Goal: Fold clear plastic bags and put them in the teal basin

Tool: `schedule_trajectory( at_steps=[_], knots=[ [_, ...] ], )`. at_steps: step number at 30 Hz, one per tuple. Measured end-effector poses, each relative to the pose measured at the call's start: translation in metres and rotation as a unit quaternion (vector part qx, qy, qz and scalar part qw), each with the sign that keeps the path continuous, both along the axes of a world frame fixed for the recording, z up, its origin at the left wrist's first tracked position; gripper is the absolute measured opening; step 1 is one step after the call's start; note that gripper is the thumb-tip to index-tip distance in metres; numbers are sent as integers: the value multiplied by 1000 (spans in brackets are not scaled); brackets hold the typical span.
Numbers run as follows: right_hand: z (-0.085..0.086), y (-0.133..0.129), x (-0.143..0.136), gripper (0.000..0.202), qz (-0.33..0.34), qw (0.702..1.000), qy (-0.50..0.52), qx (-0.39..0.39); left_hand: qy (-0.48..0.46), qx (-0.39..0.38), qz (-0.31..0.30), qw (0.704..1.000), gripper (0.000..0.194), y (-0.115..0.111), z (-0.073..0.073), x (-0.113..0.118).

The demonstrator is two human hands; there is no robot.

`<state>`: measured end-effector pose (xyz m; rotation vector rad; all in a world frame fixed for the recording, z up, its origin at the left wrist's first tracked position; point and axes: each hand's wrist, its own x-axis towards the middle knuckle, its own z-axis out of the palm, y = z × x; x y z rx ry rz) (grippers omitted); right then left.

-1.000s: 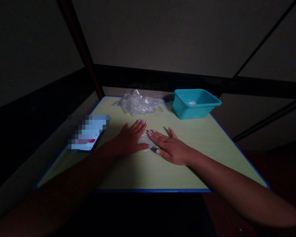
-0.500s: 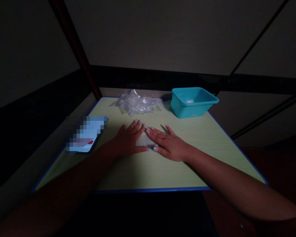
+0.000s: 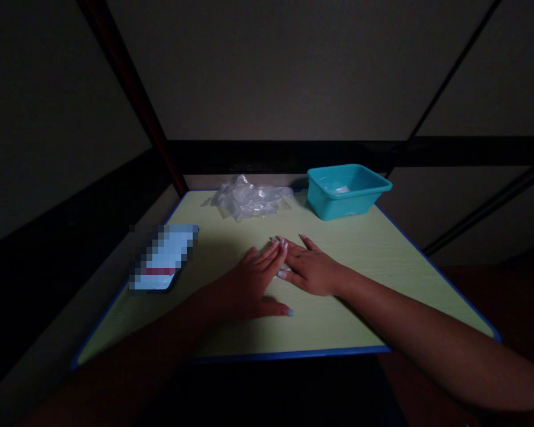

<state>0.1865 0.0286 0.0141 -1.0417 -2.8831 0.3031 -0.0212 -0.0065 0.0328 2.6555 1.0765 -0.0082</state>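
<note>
Near the middle of the pale yellow-green table (image 3: 338, 320), my right hand (image 3: 314, 267) lies flat with its fingers stretched out to the left, over a small whitish, clear-looking item (image 3: 286, 270). Most of that item is hidden beneath the hands, so what it is cannot be made out. My left hand (image 3: 258, 284) reaches in from the left, its fingertips meeting or overlapping those of my right hand. Its thumb is spread toward the table's front edge. Neither hand is closed around anything.
Crumpled clear plastic (image 3: 249, 198) lies at the back of the table. A turquoise basket (image 3: 342, 204) with something whitish inside stands at the back right. On the left is a phone (image 3: 167, 258) with a lit, blurred screen. A wall rises behind the table.
My left hand has shifted right and nearer to me, its fingers now at my right fingertips and more of the whitish item covered. The whole view has tilted slightly; my right hand stays about in place.
</note>
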Motion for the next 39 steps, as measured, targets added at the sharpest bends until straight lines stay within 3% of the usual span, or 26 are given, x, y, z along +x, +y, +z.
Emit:
schedule_trajectory(
  at_steps=[2, 8, 18, 27, 30, 33, 39],
  knots=[
    [2, -1, 0, 66, 0, 1000, -3, -6, -10, -15, 17, 1000, 115, -7, -2, 7],
    [8, -4, -2, 80, 1, 1000, -15, -20, -20, 6, 54, 998, 99, -15, -12, 17],
    [8, -4, -3, 85, -5, 999, -28, -21, 75, 29, 147, 986, 99, -29, -8, 18],
    [7, -3, -1, 87, 6, 1000, -17, -19, 116, 110, 236, 959, 103, -35, -13, 18],
    [6, -3, -1, 87, 7, 1000, -18, -17, 86, 163, 217, 959, 100, -27, -12, 16],
    [5, -2, -1, 87, 4, 999, -28, -16, 39, 189, 160, 968, 92, -18, -8, 17],
    [4, -3, -1, 83, 5, 1000, -10, -8, 45, 97, 77, 991, 91, -15, -11, 17]
  ],
)
